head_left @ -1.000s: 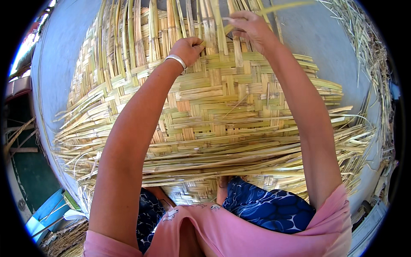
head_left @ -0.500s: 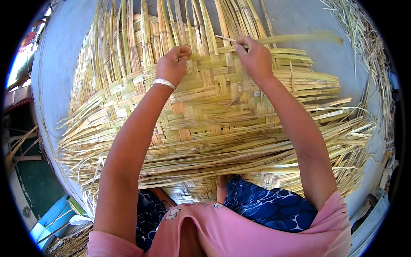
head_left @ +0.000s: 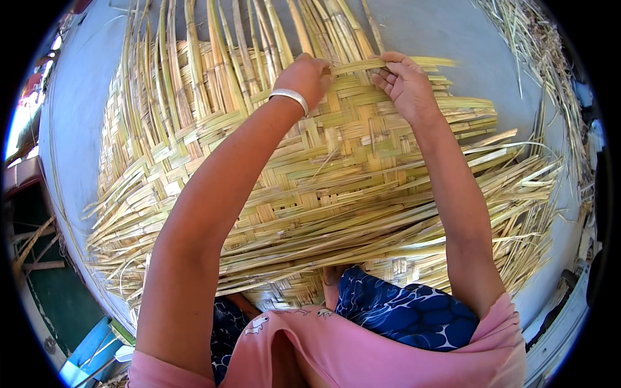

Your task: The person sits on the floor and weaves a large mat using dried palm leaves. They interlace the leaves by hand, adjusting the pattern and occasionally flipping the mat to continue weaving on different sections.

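Note:
A partly woven mat [head_left: 310,171] of split cane strips lies in front of me, yellow and pale green. At its far edge a flat cane strip [head_left: 359,65] runs crosswise between my hands, its free end reaching past the right one. My left hand [head_left: 305,79], with a silver bangle on its wrist, is closed on the strip's left part; its fingertips are partly hidden. My right hand [head_left: 409,84] pinches the same strip between thumb and fingers, palm turned partly up. Long upright canes [head_left: 223,58] stretch away from the weave, beyond the left hand.
Loose cane strips [head_left: 362,223] lie across the mat's near part, above my knees in blue patterned cloth [head_left: 407,310]. Grey floor [head_left: 446,32] surrounds the mat. Cane scraps [head_left: 543,64] are heaped along the right side. A light blue object [head_left: 87,346] stands at the lower left.
My left hand has moved right along the far edge, and my right hand has shifted slightly right and turned. The thin stick seen at my right fingertips no longer shows.

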`<action>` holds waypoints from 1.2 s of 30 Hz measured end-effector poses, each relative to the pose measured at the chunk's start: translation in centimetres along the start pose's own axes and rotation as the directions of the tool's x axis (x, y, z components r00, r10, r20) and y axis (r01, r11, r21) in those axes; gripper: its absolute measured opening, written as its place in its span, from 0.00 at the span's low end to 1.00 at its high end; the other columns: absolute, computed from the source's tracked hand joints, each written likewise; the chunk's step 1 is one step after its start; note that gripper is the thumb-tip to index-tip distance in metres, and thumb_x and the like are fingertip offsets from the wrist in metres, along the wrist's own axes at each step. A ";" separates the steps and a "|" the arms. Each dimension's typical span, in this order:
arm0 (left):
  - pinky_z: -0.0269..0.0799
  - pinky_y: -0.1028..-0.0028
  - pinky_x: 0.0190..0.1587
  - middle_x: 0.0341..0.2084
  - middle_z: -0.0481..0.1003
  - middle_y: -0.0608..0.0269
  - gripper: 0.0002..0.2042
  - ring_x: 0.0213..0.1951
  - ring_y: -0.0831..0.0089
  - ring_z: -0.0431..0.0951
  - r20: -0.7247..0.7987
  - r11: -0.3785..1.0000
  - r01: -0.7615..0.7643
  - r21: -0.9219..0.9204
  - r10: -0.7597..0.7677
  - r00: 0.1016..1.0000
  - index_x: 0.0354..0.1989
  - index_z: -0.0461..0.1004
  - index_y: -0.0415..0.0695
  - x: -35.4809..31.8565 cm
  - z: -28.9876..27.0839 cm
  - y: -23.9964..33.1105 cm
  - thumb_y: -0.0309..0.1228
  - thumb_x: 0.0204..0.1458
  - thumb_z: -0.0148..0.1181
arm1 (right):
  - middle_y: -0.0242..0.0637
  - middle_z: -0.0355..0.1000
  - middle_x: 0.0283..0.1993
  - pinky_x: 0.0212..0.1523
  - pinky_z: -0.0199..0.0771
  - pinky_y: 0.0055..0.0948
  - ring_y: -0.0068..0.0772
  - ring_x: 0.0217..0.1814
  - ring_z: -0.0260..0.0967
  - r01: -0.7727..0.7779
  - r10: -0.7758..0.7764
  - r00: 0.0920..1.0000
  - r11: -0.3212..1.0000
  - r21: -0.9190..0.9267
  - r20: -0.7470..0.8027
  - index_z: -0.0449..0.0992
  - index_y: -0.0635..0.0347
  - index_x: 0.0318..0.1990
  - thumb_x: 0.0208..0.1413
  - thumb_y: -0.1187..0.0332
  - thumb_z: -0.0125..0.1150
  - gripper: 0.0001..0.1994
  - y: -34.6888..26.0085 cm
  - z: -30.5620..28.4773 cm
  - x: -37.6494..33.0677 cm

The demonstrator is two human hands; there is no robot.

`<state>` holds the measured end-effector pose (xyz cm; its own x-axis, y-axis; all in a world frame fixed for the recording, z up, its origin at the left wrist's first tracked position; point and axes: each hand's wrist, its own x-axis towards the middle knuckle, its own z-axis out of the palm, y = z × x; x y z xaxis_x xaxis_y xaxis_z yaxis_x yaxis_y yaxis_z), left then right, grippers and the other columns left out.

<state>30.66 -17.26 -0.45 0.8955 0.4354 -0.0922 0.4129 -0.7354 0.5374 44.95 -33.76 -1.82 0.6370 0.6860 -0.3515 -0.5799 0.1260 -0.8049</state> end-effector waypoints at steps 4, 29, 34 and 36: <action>0.70 0.65 0.40 0.33 0.76 0.53 0.14 0.34 0.60 0.76 0.106 0.977 0.208 -0.057 -0.201 0.974 0.34 0.78 0.42 1.4 -0.9 1.0 0.40 0.47 0.60 | 0.39 0.71 0.41 0.48 0.74 0.28 0.28 0.41 0.69 0.050 -0.048 0.996 0.998 -0.024 0.070 0.71 0.65 0.41 0.55 0.77 0.46 0.09 -1.2 -1.0 1.7; 0.69 0.73 0.27 0.18 0.75 0.59 0.13 0.21 0.72 0.74 -0.176 0.829 0.256 -0.497 -0.385 0.906 0.29 0.76 0.36 0.5 -0.8 -0.4 0.35 0.43 0.63 | 0.42 0.75 0.36 0.40 0.72 0.40 0.37 0.39 0.74 0.058 0.099 0.992 0.144 -0.988 0.073 0.76 0.63 0.38 0.46 0.61 0.60 0.15 -2.7 6.4 12.5; 0.68 0.74 0.24 0.17 0.74 0.60 0.11 0.19 0.74 0.73 -0.111 0.712 0.317 -0.627 -0.484 0.868 0.28 0.75 0.36 0.4 -0.9 -0.7 0.34 0.44 0.62 | 0.35 0.73 0.40 0.42 0.71 0.39 0.28 0.45 0.69 0.009 0.259 0.946 0.582 -0.813 0.196 0.73 0.56 0.43 0.45 0.58 0.67 0.19 -3.4 5.3 11.4; 0.60 0.77 0.15 0.14 0.70 0.66 0.10 0.12 0.79 0.68 -0.089 0.622 0.315 -0.717 -0.530 0.843 0.24 0.73 0.37 0.4 -0.7 -0.3 0.32 0.46 0.64 | 0.36 0.73 0.38 0.40 0.73 0.37 0.27 0.43 0.71 -0.003 0.232 0.965 0.486 -0.874 0.125 0.73 0.57 0.44 0.45 0.59 0.68 0.19 -2.5 4.9 11.7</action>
<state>30.75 -16.54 -0.01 0.5210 0.8035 -0.2879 0.4197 0.0525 0.9061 51.43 -22.54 -1.56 0.4162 0.7809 -0.4658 0.1595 -0.5671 -0.8081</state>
